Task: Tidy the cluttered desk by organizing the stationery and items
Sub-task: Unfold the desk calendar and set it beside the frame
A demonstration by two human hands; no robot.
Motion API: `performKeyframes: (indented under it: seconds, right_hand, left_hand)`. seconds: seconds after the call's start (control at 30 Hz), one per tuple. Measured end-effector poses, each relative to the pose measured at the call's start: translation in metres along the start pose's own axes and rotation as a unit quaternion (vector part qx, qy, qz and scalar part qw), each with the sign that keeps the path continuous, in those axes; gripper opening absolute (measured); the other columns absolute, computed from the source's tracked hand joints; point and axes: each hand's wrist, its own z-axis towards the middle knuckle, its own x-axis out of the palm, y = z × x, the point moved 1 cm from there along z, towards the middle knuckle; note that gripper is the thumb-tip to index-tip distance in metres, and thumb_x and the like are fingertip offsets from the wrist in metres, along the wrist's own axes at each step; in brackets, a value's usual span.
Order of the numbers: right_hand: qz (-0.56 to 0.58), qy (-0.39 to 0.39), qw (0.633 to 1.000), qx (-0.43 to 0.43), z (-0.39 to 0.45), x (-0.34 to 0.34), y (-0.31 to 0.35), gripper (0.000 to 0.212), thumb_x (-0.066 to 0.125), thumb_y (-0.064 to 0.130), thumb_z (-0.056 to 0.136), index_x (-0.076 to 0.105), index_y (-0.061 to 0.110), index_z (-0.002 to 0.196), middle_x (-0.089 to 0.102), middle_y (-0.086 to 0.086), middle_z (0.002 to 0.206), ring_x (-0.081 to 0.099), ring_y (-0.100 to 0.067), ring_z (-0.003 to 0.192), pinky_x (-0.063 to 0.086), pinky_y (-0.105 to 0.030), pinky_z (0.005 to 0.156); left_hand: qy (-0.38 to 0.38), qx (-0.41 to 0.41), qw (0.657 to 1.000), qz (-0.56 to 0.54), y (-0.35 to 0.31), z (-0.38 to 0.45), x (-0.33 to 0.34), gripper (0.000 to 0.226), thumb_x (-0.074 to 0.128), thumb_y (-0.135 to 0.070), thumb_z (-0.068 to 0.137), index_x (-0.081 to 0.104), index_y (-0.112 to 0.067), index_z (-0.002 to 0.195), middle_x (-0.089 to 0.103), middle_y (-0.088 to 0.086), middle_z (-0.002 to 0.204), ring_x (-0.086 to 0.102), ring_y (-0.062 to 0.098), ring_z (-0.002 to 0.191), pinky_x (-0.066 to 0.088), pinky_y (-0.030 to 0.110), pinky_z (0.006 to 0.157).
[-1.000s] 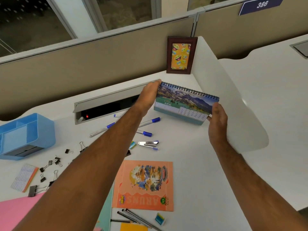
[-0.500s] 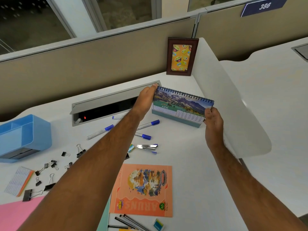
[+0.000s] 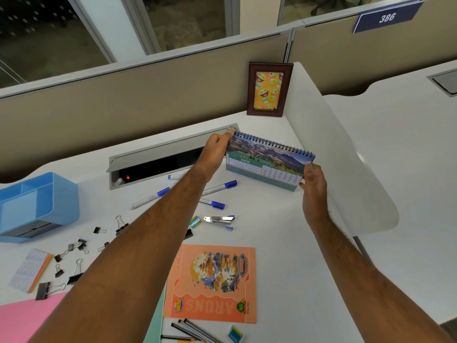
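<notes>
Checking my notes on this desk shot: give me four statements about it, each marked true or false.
1. Both hands hold the desk calendar, the left hand at one end and the right hand at the other. True.
2. The calendar shows March. False: it reads JUNE.
3. The blue organizer stands at the desk's left. True.
4. The picture frame lies flat. False: it stands upright in the corner.
</notes>
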Motion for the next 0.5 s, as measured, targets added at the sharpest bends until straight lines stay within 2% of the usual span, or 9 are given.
performKeyframes:
  seconds: [0.07,0.13,0.2,0.27,0.33,0.4,0.43,0.5]
  right_hand:
    - [-0.013,-0.014,1.0,0.007,-0.002,-0.001,-0.001,0.02,0.043,0.044,0.102,0.058,0.031,0.106,0.069,0.009,0.111,0.066,-0.004,0.104,0.051,-0.015,0.084]
    - [-0.026,-0.03,0.999,0.015,-0.003,-0.004,-0.004,0.019,0.043,0.046,0.101,0.056,0.032,0.105,0.068,0.013,0.11,0.064,0.002,0.102,0.049,-0.016,0.085]
    - [-0.04,-0.048,0.998,0.022,-0.005,-0.008,-0.009,0.017,0.046,0.05,0.1,0.055,0.037,0.107,0.067,0.013,0.113,0.063,0.001,0.104,0.049,-0.024,0.091]
    - [-0.051,-0.068,0.996,0.019,-0.009,-0.011,-0.016,0.019,0.049,0.06,0.097,0.053,0.043,0.106,0.064,0.008,0.118,0.061,-0.006,0.112,0.05,-0.033,0.099]
    - [-0.073,-0.091,0.993,0.017,-0.015,-0.012,-0.018,0.033,0.05,0.069,0.092,0.05,0.039,0.105,0.059,0.004,0.12,0.057,-0.014,0.114,0.047,-0.032,0.098]
    - [-0.102,-0.113,0.988,0.002,-0.023,-0.014,-0.019,0.049,0.05,0.073,0.088,0.047,0.027,0.104,0.051,0.009,0.109,0.053,-0.017,0.105,0.044,-0.027,0.09]
    - [-0.114,-0.12,0.986,-0.006,-0.028,-0.016,-0.019,0.055,0.05,0.076,0.087,0.046,0.024,0.103,0.048,0.012,0.104,0.051,-0.018,0.1,0.043,-0.028,0.087]
    - [-0.142,-0.125,0.982,-0.017,-0.035,-0.018,-0.023,0.056,0.049,0.078,0.086,0.044,0.024,0.098,0.044,0.015,0.096,0.049,-0.021,0.092,0.046,-0.04,0.087]
  left_hand:
    - [-0.002,0.004,1.0,0.015,0.0,-0.004,-0.001,0.053,0.043,-0.057,0.105,0.054,-0.009,0.124,0.072,0.006,0.113,0.067,0.013,0.101,0.047,0.022,0.078]
    - [-0.007,0.012,1.0,0.025,-0.001,-0.009,-0.002,0.051,0.042,-0.055,0.106,0.051,-0.008,0.125,0.071,0.005,0.114,0.062,0.006,0.095,0.04,0.018,0.07]
    - [-0.017,0.015,0.999,0.033,-0.001,-0.015,-0.004,0.049,0.042,-0.053,0.107,0.049,-0.008,0.125,0.068,0.001,0.109,0.06,0.004,0.092,0.039,0.017,0.068]
    - [-0.031,0.022,0.999,0.039,0.0,-0.022,-0.008,0.046,0.044,-0.052,0.107,0.049,-0.01,0.125,0.062,-0.005,0.103,0.057,0.004,0.09,0.04,0.017,0.068]
    - [-0.045,0.033,0.998,0.038,0.006,-0.031,-0.011,0.044,0.048,-0.051,0.106,0.05,-0.013,0.127,0.059,-0.006,0.107,0.056,0.006,0.096,0.042,0.021,0.071]
    - [-0.051,0.045,0.997,0.039,0.015,-0.04,-0.014,0.045,0.053,-0.05,0.104,0.05,-0.014,0.132,0.058,-0.003,0.121,0.055,0.012,0.11,0.042,0.025,0.081]
    - [-0.053,0.049,0.997,0.041,0.02,-0.046,-0.015,0.048,0.055,-0.049,0.103,0.05,-0.015,0.136,0.056,-0.002,0.129,0.054,0.014,0.117,0.041,0.026,0.088]
    - [-0.061,0.053,0.996,0.047,0.03,-0.055,-0.018,0.054,0.059,-0.051,0.101,0.047,-0.017,0.141,0.052,-0.001,0.141,0.051,0.015,0.128,0.04,0.029,0.097]
